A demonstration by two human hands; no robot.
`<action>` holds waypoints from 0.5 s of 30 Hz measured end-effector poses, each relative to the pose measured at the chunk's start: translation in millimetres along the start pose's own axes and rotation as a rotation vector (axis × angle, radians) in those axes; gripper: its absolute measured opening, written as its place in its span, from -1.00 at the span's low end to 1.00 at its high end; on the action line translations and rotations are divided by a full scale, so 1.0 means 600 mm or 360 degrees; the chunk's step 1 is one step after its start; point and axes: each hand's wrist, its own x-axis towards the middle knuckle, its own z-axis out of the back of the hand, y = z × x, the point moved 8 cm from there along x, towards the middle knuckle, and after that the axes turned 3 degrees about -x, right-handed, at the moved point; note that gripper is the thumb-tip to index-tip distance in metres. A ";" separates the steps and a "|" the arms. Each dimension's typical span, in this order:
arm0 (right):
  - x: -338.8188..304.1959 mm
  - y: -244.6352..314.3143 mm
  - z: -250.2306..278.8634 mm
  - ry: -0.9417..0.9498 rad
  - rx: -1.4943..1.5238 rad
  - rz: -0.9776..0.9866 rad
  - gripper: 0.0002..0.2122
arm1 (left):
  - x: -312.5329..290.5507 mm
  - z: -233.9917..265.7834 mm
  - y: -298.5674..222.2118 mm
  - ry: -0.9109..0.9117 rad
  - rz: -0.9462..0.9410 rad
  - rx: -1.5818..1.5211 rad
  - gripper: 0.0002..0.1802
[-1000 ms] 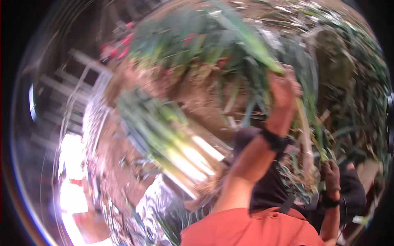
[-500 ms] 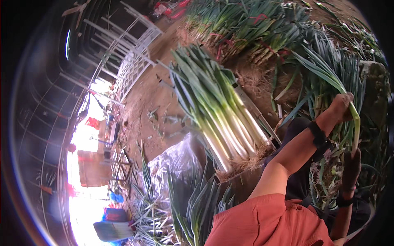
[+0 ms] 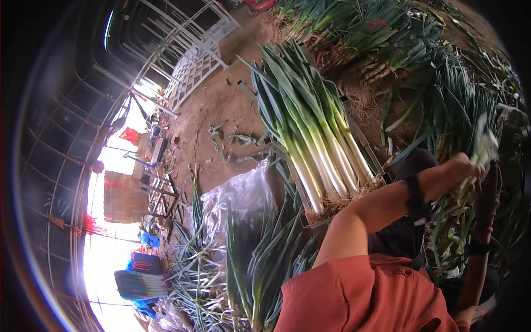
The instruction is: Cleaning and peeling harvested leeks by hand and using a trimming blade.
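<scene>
Both of my hands are close together at the right, over a heap of leeks and leaf scraps. My left hand (image 3: 463,165), a black band on its forearm, is closed round a pale green leek (image 3: 484,143) smeared by motion. Against the same spot from below comes my right hand (image 3: 489,191), darker and wearing a black wristband; its fingers are blurred and partly hidden. To the left of my arm, a row of leeks (image 3: 326,141) with white stems lies side by side in a metal-edged rack (image 3: 362,135), roots toward me.
Tied leek bundles (image 3: 354,33) lie on the earth floor at the back, with more leeks (image 3: 462,94) at the right. Left of me are a clear plastic sheet (image 3: 238,191) and loose leeks (image 3: 257,271). A white metal frame (image 3: 199,61) stands at the far left.
The leek between my hands was steady and stretched out; now it is blurred and its leaves no longer reach far left. My right hand has risen closer to my left. The view has shifted slightly.
</scene>
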 end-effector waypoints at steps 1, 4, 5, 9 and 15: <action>0.003 -0.049 0.063 -0.0069 0.0105 -0.0241 -0.50 | 0.015 -0.049 -0.048 0.0079 -0.0074 -0.0031 -0.77; -0.051 -0.189 0.013 0.0059 0.0932 -0.0760 -0.56 | -0.149 0.027 -0.190 0.0279 -0.0570 -0.0646 -0.70; -0.086 -0.272 -0.022 0.0102 0.1374 -0.0820 -0.57 | -0.235 0.085 -0.252 -0.0224 -0.0874 -0.0185 -0.63; -0.120 -0.262 -0.050 0.0442 0.0842 -0.0714 -0.66 | -0.695 0.284 -0.449 -0.2260 -0.1279 0.0760 -0.44; -0.149 -0.262 -0.068 0.0657 0.0959 -0.0853 -0.70 | -1.007 0.392 -0.425 -0.2906 -0.1180 0.1158 -0.73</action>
